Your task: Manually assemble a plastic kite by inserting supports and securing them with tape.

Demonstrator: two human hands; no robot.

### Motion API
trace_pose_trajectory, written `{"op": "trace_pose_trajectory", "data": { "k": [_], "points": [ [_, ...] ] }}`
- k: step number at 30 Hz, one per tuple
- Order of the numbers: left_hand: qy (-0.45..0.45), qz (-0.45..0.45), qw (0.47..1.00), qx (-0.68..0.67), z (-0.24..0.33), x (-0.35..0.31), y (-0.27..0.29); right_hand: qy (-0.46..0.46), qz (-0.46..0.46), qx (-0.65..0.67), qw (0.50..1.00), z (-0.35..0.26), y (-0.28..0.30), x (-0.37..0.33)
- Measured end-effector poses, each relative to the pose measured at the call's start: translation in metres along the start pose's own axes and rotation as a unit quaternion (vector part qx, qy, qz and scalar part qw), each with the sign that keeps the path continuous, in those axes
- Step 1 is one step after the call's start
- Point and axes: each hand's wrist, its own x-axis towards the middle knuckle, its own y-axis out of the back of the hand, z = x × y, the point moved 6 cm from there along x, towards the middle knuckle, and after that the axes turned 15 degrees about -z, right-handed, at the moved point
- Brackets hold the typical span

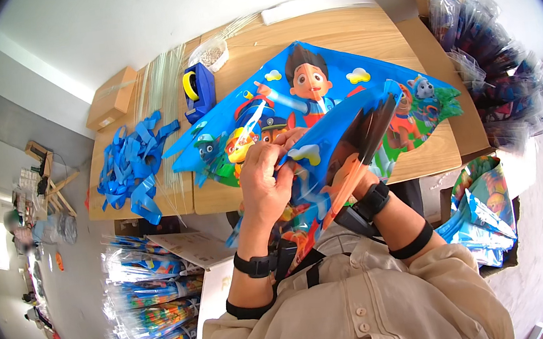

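Observation:
A blue cartoon-printed kite (343,93) lies spread on the wooden table (404,38). A second, folded blue kite (342,140) is raised above it in front of my chest. My left hand (266,177) grips the folded kite's near edge, fingers curled round the plastic. My right hand (357,176) is mostly hidden behind the folded sheet and holds it from underneath; only the wrist with a black band shows.
A heap of blue ribbon tails (132,166) and thin clear rods (163,88) lie at the table's left. A blue tape dispenser (199,90) and a bag of small parts (211,53) stand behind. Bagged kites are stacked at right (488,55) and lower left (152,299).

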Motion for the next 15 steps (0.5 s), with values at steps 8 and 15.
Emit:
{"op": "trace_pose_trajectory", "data": {
  "k": [8,15],
  "points": [
    [0.111,-0.012,0.971,-0.212,0.012,0.004,0.013,0.01,0.045,0.18,0.983,0.044,0.008,-0.012],
    [0.132,-0.075,0.938,-0.311,0.005,0.004,0.015,0.011,0.029,0.209,0.977,0.0,-0.008,-0.015]
  ]
}}
